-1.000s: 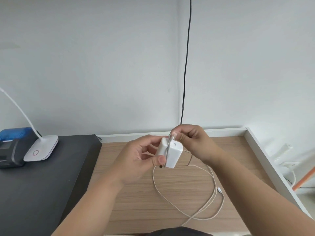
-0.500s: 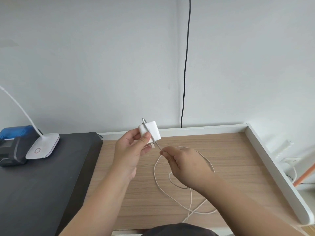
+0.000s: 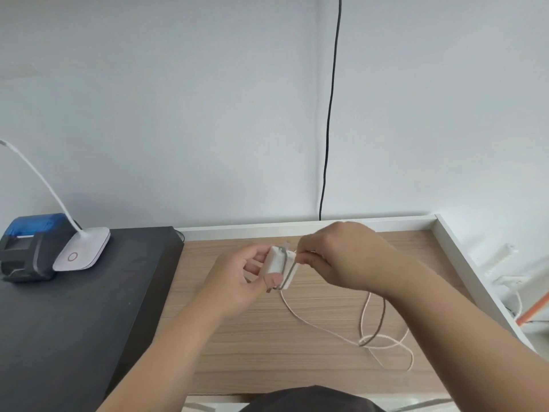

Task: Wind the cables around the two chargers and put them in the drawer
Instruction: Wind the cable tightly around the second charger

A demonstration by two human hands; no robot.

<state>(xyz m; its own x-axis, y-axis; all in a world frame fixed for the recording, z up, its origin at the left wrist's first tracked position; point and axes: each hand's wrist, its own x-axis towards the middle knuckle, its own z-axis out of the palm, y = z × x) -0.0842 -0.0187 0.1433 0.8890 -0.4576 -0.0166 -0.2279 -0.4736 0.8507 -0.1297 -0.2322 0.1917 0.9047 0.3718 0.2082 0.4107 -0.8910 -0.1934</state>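
My left hand [image 3: 243, 281] grips the white charger [image 3: 280, 267] above the wooden desk [image 3: 252, 337], thumb pressed on its face. My right hand [image 3: 338, 257] sits just beside it, pinching the cable [image 3: 326, 330] at the charger's upper right edge. One turn already runs lengthwise along the block. The loose slack trails down and right onto the desk, so I judge the right hand carries the next wrap.
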